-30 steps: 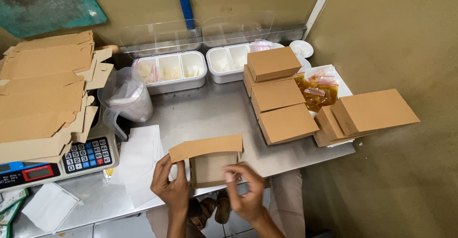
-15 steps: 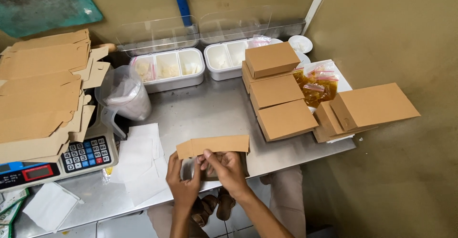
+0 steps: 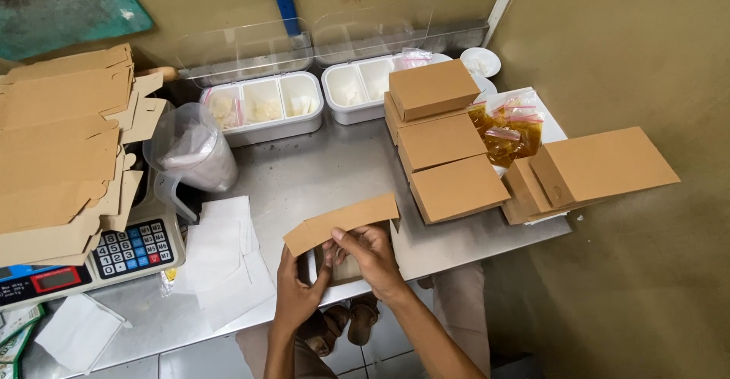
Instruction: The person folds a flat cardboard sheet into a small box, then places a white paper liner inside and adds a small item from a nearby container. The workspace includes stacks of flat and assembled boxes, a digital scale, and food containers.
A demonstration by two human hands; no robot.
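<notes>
At the near edge of the steel worktable [image 3: 319,174], both hands were busy with a half-folded brown cardboard box [image 3: 344,225], its long flap standing open and slanting up toward the right. The left hand [image 3: 298,291] was closed on the box's lower left side, fingers curled around the wall, while the right hand [image 3: 372,253] pinched the box just under the flap, thumb and fingertips pressed to the card. The box sat low between the two hands, partly hidden by them, so its bottom could not be made out. Just left of the hands lay a loose pile of white paper sheets [image 3: 220,261], and beyond that a grey digital scale with a coloured keypad [image 3: 129,248]. A tall stack of flat, unfolded brown cardboard blanks [image 3: 61,151] filled the left side above the scale, beside a clear plastic jug lined with a bag [image 3: 194,151]. To the right of the hands stood three closed brown cardboard boxes [image 3: 441,143] in a row, with clear bags of amber liquid [image 3: 511,132] just behind them and further brown boxes [image 3: 593,170] at the table's right edge. Two white compartment trays [image 3: 266,109] stood against the wall.
</notes>
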